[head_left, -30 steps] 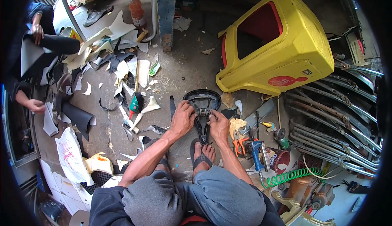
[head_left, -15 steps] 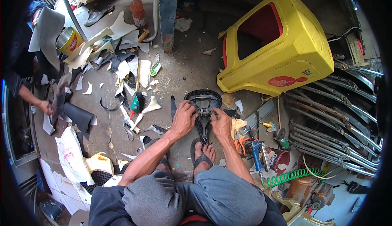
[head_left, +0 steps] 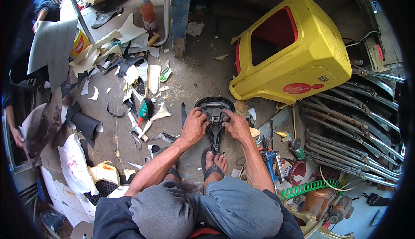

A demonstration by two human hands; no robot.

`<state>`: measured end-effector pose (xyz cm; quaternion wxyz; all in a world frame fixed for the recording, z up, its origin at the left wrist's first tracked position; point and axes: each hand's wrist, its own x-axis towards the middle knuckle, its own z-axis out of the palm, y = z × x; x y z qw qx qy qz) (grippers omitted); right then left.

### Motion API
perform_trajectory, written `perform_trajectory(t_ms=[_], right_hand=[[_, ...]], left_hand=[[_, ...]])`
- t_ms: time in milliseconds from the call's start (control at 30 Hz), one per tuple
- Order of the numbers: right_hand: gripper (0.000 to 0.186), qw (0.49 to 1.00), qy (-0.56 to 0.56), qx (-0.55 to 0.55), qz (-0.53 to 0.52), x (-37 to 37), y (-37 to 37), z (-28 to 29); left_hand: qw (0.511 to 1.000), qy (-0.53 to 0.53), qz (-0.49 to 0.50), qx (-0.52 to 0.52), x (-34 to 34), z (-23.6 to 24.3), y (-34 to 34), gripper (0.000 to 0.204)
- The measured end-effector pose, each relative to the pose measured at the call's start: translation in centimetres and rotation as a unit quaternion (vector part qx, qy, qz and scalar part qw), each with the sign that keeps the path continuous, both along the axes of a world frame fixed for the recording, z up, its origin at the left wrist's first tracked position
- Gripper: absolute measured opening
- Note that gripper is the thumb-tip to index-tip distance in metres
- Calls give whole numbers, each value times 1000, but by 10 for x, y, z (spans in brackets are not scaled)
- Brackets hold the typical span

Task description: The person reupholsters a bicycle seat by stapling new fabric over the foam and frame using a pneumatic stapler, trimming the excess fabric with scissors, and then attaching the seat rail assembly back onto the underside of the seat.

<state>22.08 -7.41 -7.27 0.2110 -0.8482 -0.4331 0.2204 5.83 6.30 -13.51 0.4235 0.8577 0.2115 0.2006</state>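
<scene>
A black bicycle saddle (head_left: 216,145) lies underside up in front of my feet, its wide end away from me and its narrow nose by my right foot. My left hand (head_left: 194,125) is closed on the saddle's left side, thumb near the metal clamp (head_left: 215,119) across the rails. On the other side my right hand (head_left: 237,125) has its fingers bent at the right end of that clamp. Whether a small part sits between those fingers is hidden.
A yellow plastic shell (head_left: 320,44) stands at the far right above stacked metal tubes (head_left: 359,139). Beside my right arm lie a blue air tool (head_left: 270,161) and a green coiled hose (head_left: 307,189). Material scraps (head_left: 129,72) and a green-handled tool (head_left: 145,109) litter the left.
My right hand has shifted slightly up at the clamp, its fingers more bent. My left hand has barely moved. At the far left, another person's hands have moved, shifting grey and dark sheets.
</scene>
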Motion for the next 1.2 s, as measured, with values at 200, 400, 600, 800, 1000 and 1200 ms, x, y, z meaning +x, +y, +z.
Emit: perform_trajectory(t_ms=[200, 400, 600, 800, 1000, 1200], right_hand=[[44, 1000, 5, 17, -19, -6, -1, 0], [38, 972, 90, 45, -210, -39, -4, -16], [34, 954, 114, 87, -263, -49, -17, -39], [31, 926, 188, 72, -321, -46, -13, -41], [33, 955, 129, 8, -267, -42, -15, -38], [35, 967, 70, 32, -243, -45, -15, -35]], left_hand=[[1000, -9, 1, 3, 0, -2, 0, 17], [1000, -12, 7, -5, 1, -2, -2, 18], [1000, -18, 6, -3, 3, -3, -2, 19], [999, 26, 10, 18, 4, 4, -9, 21], [998, 40, 28, 40, 4, 7, -23, 34], [995, 20, 55, 84, -2, 11, -38, 40]])
